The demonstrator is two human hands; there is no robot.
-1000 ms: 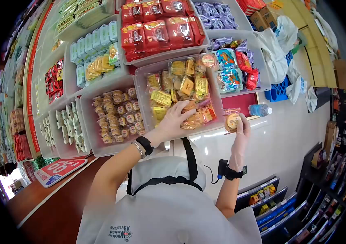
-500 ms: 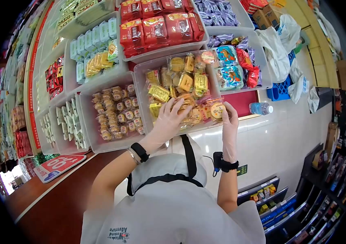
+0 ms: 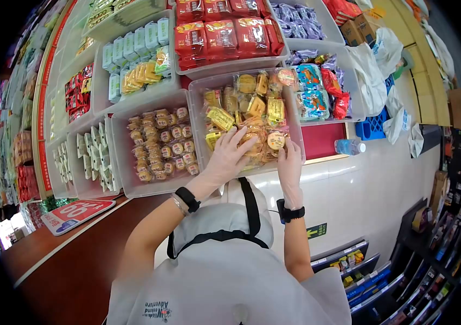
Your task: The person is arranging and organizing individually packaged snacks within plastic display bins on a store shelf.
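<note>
Both my hands wear thin clear gloves and reach into the front bin [image 3: 195, 116] of mixed wrapped snacks. My left hand [image 3: 228, 157] lies on the packets with its fingers apart, touching a clear packet of round, brownish snacks [image 3: 255, 130]. At the bin's right front, my right hand [image 3: 290, 162] has its thumb and fingers against a packet with a round cream label [image 3: 276, 140]. Yellow packets [image 3: 221, 117] lie just beyond my left hand. The fingertips of my right hand are partly hidden by the packet.
Left of this bin is a bin of small round wrapped cakes [image 3: 157, 143]. Behind stand red bags [image 3: 252, 35]; blue packs [image 3: 312, 103] sit to the right. A bottle [image 3: 349, 147] stands near the bin's right side, and a red sign [image 3: 79, 214] lies at left.
My right hand has moved left and inward with the round-labelled packet, which now lies closer to my left hand. The bins have shifted slightly in view.
</note>
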